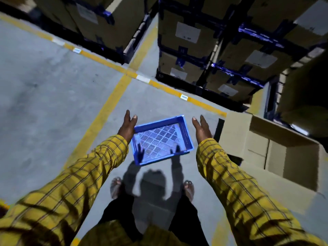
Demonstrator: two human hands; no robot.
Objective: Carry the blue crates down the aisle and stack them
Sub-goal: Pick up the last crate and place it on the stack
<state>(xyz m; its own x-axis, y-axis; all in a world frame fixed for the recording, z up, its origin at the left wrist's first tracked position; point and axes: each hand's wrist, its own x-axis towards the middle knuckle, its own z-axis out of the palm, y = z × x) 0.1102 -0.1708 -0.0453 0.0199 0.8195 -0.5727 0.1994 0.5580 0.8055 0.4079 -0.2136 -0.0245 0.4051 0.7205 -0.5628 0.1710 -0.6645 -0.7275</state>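
On the left, grey concrete floor (pixel 44 89) is seen, crossed by yellow lines (pixel 104 114). The left hand (pixel 128 127) is held out with fingers straight and close together, nothing gripped; whether it touches the crate's left rim cannot be told. The blue crate (pixel 162 140), shallow with a perforated base, is laid on the floor between the two hands, ahead of the feet. The right hand (pixel 202 129) is held apart from it, fingers straight, empty. An open cardboard box (pixel 262 148) is seen at the right, with stacked cartons (pixel 188 43) beyond.

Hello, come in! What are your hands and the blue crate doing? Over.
Both hands open, left hand and right hand either side of blue crate. Crate on floor, empty. Open cardboard box close right.
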